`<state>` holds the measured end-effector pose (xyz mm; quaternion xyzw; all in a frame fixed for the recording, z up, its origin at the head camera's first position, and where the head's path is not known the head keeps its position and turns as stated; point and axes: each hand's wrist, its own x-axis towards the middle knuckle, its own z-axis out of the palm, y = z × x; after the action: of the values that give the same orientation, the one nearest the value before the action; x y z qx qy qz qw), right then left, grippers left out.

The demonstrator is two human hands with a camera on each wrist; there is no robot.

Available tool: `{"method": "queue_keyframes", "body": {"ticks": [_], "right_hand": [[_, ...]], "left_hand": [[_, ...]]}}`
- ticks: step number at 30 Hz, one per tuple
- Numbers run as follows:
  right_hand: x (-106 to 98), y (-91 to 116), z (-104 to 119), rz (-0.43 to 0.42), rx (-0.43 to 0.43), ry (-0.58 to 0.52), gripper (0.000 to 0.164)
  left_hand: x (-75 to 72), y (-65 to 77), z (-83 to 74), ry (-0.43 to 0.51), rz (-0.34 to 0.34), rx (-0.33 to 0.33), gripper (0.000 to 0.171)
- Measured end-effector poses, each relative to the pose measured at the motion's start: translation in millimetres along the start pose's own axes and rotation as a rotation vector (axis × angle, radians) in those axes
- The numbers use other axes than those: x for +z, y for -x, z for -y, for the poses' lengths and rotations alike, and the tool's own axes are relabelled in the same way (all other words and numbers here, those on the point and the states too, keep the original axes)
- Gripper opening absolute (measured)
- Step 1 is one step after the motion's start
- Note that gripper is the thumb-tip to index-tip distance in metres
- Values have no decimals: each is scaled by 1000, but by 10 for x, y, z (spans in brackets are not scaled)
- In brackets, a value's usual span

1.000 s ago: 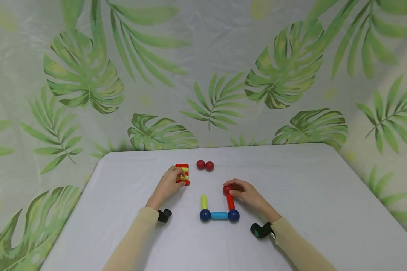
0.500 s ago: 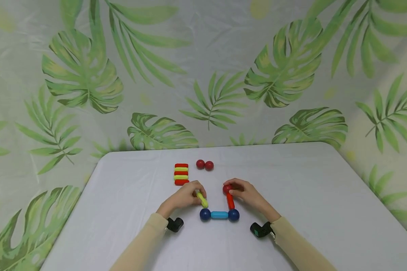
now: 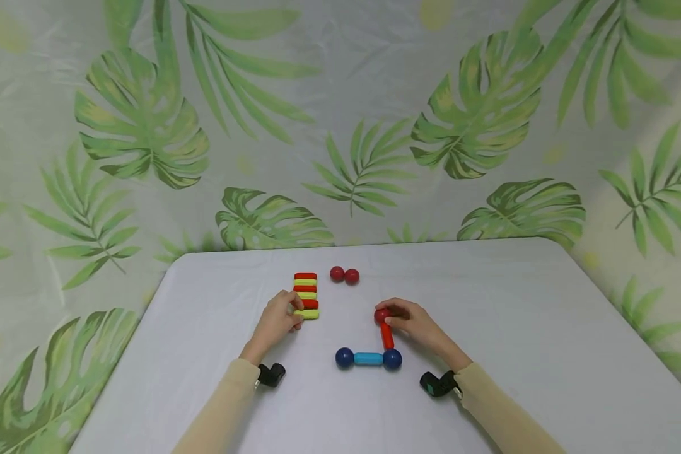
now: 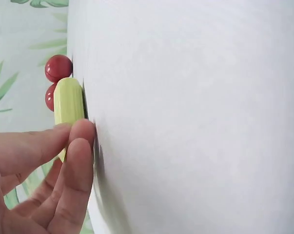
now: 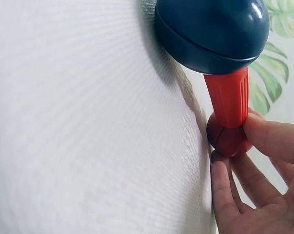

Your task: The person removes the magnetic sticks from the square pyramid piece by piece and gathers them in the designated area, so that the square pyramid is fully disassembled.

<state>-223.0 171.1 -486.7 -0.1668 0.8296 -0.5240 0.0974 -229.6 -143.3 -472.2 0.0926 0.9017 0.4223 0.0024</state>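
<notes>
White counter [image 3: 522, 328] before a leaf-print backdrop [image 3: 340, 69]: one grip on a yellow rod [image 3: 311, 314], one on a red ball [image 3: 381, 316]

Left of the counter's middle, the yellow rod is at the near end of a row of alternating red and yellow rods [image 3: 306, 289], just beside a red one. The left hand [image 3: 273, 317] pinches it between thumb and fingertips, one end projecting past the grip; whether it touches the cloth is hard to tell.

Right of the middle, the right hand [image 3: 411, 320] pinches the red ball, thumb on one side and fingers on the other. That ball caps the far end of a red rod [image 3: 388, 337], which runs toward the near side to the right navy ball [image 3: 393, 359]. From there a blue rod [image 3: 368, 359], roughly parallel to the far edge, reaches the left navy ball [image 3: 344, 358].

Nearer the far edge, two loose red balls [image 3: 337, 273] sit side by side, right of the row. Broad white surface extends from the row to the left edge and, wider still, from the right hand to the right edge. A narrower stretch separates the left hand from the left navy ball.
</notes>
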Motion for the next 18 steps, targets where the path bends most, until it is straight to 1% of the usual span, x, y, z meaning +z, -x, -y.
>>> {"method": "queue_keyframes", "body": {"ticks": [4, 7, 9, 11, 12, 13, 14, 15, 17, 18], "right_hand": [[-9, 6, 10, 0, -6, -6, 29], [-7, 4, 21, 3, -18, -19, 29], [-6, 4, 25, 3, -23, -22, 29], [-4, 2, 25, 5, -23, -18, 29], [-4, 2, 25, 3, -18, -13, 29], [-4, 2, 22, 2, -17, -6, 29], [-2, 0, 18, -2, -16, -2, 28], [0, -1, 15, -7, -11, 2, 28], [4, -5, 6, -9, -17, 18, 28], [6, -7, 5, -10, -18, 23, 28]], "left_hand": [[-19, -51, 27, -51, -27, 8, 16], [-45, -72, 20, -77, -25, -4, 15], [-56, -71, 11, -111, -25, -8, 16], [-60, -48, -15, -126, -23, 6, 17], [-54, -31, -34, -121, -14, 31, 17], [-42, -11, -56, -108, 7, 66, 18], [-20, 10, -79, -91, 47, 107, 19], [5, 40, -115, -61, 111, 147, 20], [83, 99, -187, -6, 285, 224, 25], [131, 124, -220, 5, 375, 261, 26]]}}
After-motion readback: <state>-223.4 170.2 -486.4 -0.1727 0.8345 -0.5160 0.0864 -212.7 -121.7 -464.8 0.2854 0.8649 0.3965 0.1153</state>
